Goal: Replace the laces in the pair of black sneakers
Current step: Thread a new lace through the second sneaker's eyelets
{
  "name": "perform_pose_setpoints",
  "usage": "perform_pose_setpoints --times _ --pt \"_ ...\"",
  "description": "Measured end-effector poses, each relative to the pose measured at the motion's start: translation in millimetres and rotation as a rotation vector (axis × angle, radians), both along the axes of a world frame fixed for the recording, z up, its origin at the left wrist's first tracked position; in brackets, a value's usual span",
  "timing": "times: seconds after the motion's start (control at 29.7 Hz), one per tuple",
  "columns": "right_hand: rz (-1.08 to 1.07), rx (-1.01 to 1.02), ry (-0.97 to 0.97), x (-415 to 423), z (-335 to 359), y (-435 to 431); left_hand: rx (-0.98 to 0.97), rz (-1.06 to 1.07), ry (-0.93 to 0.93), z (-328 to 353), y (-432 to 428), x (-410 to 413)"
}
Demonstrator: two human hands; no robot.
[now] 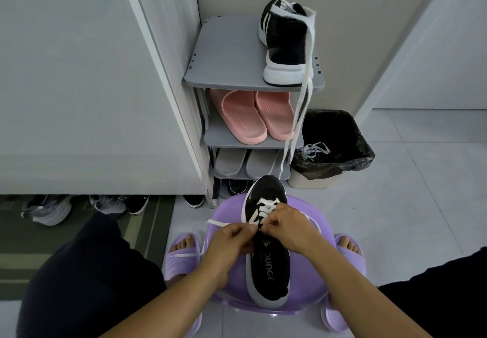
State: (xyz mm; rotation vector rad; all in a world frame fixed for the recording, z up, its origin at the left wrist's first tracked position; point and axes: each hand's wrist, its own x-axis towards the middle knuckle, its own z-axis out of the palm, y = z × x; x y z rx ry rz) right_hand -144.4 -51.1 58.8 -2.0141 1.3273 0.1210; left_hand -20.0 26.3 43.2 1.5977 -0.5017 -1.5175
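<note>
Sneaker in work [267, 261]: on purple stool [311, 285], toe pointing away.
Left hand [232, 240]: fingers pinch the white lace [266, 207] near the top eyelets.
Right hand [292, 229]: fingers pinch the lace at the tongue.
Second sneaker [286, 45]: on rack shelf [229, 55].
Technique: keep lace flat, ends even, crossings snug.

Near sneaker [268, 258] lies on the stool [308, 279]; far sneaker [286, 42] tops the rack [226, 55] behind, bin [313, 181] to its right.
</note>
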Motion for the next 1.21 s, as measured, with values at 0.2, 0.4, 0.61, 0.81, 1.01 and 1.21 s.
perform_pose_setpoints --times 0.2,0.4,0.61,0.81,1.01,1.21 --pt "-0.051 -0.120 -0.031 3.1 -10.5 8.7 0.090 0.060 0.172 -4.7 -9.6 2.5" --pt "-0.427 -0.246 -0.166 -31.8 -27.9 33.8 0.085 0.456 0.035 10.9 -27.6 58.2" --pt "-0.605 -0.149 -0.400 -30.5 -40.8 44.6 -0.032 0.753 -0.624 16.8 -26.4 180.5" --pt "-0.709 -0.065 -0.492 -25.4 -42.7 51.0 -0.468 -0.581 -1.119 -8.4 -6.4 57.9" --pt "-0.685 -0.119 -0.412 -23.5 -45.9 57.1 -0.681 -0.635 -1.216 -23.2 -12.6 9.7" --pt "-0.685 -0.132 -0.306 -25.7 -42.6 56.3 0.087 -0.752 -1.568 8.0 -12.5 108.4"
